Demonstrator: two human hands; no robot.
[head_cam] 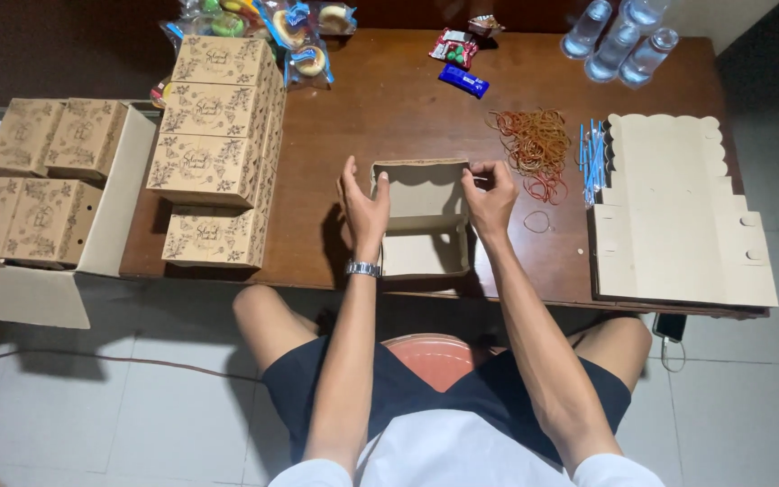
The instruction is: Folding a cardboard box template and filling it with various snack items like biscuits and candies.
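A half-folded brown cardboard box (pixel 423 230) lies open on the wooden table (pixel 389 108) in front of me. My left hand (pixel 362 206) presses against the box's left wall, fingers up at its far left corner. My right hand (pixel 490 196) pinches the far right corner of the box. A wristwatch sits on my left wrist.
Several finished printed boxes (pixel 218 144) are stacked at the left, more in a large carton (pixel 42 194) beside the table. Flat box blanks (pixel 678 212) lie at the right, with rubber bands (pixel 534 144), blue straws (pixel 592 153), water cups (pixel 619 41) and snack packets (pixel 457 59) behind.
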